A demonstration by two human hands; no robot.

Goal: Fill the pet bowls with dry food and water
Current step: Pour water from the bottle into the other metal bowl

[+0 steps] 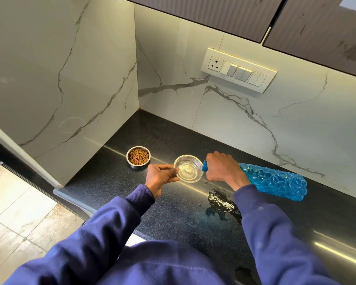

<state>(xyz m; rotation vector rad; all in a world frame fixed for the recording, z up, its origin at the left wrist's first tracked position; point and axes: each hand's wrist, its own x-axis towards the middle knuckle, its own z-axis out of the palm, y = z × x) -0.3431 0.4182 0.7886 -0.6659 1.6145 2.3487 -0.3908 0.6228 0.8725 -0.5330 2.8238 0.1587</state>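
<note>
Black speckled countertop (119,188) in a marble-tiled corner: one steel bowl of brown kibble (138,157), and just right of it a second steel bowl (188,168) holding water. Left hand (160,178) grips the second bowl's near-left rim; right hand (223,170) holds a tipped blue textured bottle (275,182), neck at the bowl's right rim, water streaming in. Water puddle (222,202) on the counter near the right sleeve (280,233).

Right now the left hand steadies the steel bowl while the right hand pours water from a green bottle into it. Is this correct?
Not quite: the bottle is blue, not green, as the head view shows. The rest holds: the left hand steadies the steel bowl while the right hand pours water into it.
</note>
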